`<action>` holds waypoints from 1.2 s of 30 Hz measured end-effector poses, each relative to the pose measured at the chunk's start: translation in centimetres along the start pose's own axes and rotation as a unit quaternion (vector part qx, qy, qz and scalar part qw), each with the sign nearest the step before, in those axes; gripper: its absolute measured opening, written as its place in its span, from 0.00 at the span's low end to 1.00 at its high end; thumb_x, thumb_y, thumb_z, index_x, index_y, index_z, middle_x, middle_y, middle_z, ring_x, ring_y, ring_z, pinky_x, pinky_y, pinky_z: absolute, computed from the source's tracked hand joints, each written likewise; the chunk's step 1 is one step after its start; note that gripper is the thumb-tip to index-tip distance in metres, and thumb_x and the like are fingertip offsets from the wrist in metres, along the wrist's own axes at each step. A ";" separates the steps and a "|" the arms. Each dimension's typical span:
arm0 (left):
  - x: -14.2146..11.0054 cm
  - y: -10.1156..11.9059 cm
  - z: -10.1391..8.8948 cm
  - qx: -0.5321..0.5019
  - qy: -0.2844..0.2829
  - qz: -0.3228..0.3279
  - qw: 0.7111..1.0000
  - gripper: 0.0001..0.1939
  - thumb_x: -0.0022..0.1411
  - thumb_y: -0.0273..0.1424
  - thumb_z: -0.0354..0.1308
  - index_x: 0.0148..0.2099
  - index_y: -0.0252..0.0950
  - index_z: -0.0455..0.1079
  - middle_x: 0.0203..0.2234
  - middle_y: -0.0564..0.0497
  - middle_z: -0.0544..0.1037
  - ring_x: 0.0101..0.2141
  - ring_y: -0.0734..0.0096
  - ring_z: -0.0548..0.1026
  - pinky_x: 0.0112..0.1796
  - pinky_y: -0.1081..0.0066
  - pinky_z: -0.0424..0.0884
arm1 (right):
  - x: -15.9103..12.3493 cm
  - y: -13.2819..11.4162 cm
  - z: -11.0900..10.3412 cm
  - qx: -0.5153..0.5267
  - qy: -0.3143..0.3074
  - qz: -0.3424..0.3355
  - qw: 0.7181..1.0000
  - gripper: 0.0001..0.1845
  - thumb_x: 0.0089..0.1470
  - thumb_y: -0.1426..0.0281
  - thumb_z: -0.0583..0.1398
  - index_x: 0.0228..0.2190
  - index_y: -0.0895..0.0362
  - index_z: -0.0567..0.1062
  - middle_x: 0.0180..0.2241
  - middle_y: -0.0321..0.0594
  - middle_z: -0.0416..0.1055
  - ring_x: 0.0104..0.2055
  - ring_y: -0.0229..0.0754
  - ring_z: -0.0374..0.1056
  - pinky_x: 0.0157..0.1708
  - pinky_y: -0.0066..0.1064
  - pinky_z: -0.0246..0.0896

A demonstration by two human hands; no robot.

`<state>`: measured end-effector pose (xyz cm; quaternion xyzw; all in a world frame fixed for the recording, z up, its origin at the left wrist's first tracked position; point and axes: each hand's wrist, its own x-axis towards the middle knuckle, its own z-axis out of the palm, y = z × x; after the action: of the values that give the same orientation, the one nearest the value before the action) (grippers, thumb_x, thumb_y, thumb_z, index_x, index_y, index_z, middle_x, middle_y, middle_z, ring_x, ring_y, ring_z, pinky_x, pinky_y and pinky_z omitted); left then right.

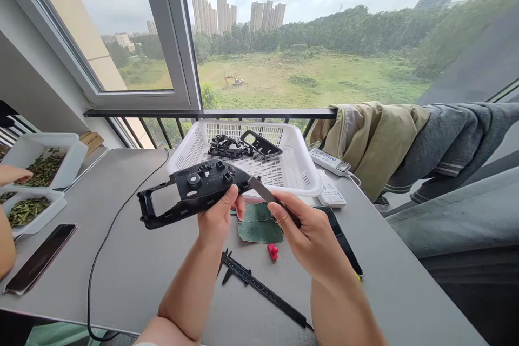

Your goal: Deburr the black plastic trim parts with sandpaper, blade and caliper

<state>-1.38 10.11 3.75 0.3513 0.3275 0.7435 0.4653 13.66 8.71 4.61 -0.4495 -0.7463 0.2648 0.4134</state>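
Observation:
My left hand (219, 216) grips a black moulded plastic panel (208, 178) by its lower edge, thumb on top. The panel has a rectangular opening at its left end, a round boss and several square clips. In my right hand (308, 232) is a flat grey blade (263, 191) with a dark handle end, held between thumb and fingers. The blade's tip meets the panel's right end; whether it presses on it I cannot tell. Below the hands lie a creased green sheet (259, 227), a small red piece (273, 252) and a black caliper (263, 286).
A white basket (304, 173) holding black plastic parts stands behind the panel. White power adapters (330, 189) and a dark phone-like device (344, 243) lie right. At left are a cable (99, 246), a phone (42, 257), tubs of dried leaves (75, 154) and another person's hand (14, 174).

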 end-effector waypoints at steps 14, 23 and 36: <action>0.8 0.3 -0.4 -0.042 -0.023 -0.087 0.995 0.16 0.42 0.33 0.70 0.34 0.34 0.72 0.20 0.55 0.74 0.17 0.75 0.71 0.16 0.76 0.66 | 1.2 0.6 0.6 0.376 -0.039 0.092 0.921 0.27 0.53 0.48 0.59 0.42 0.57 0.75 0.22 0.36 0.69 0.15 0.29 0.43 0.13 0.26 0.34; 0.1 0.2 0.2 -0.058 -0.067 -0.075 0.993 0.15 0.47 0.32 0.68 0.38 0.37 0.70 0.30 0.53 0.75 0.27 0.73 0.70 0.25 0.72 0.65 | 0.8 0.2 2.3 0.399 -0.038 0.079 0.913 0.23 0.55 0.51 0.58 0.38 0.57 0.80 0.26 0.40 0.72 0.15 0.27 0.42 0.13 0.26 0.34; -0.4 0.1 0.8 -0.042 -0.020 -0.047 0.998 0.16 0.43 0.32 0.72 0.34 0.37 0.70 0.23 0.56 0.74 0.23 0.77 0.69 0.21 0.77 0.63 | 0.8 0.3 3.2 0.367 -0.020 0.053 0.928 0.17 0.58 0.57 0.58 0.41 0.53 0.80 0.25 0.36 0.67 0.17 0.30 0.44 0.13 0.25 0.37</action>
<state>-0.68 9.78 4.16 0.3301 0.3032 0.7269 0.5204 10.86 9.51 3.02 -0.2996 -0.5799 0.5506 0.5204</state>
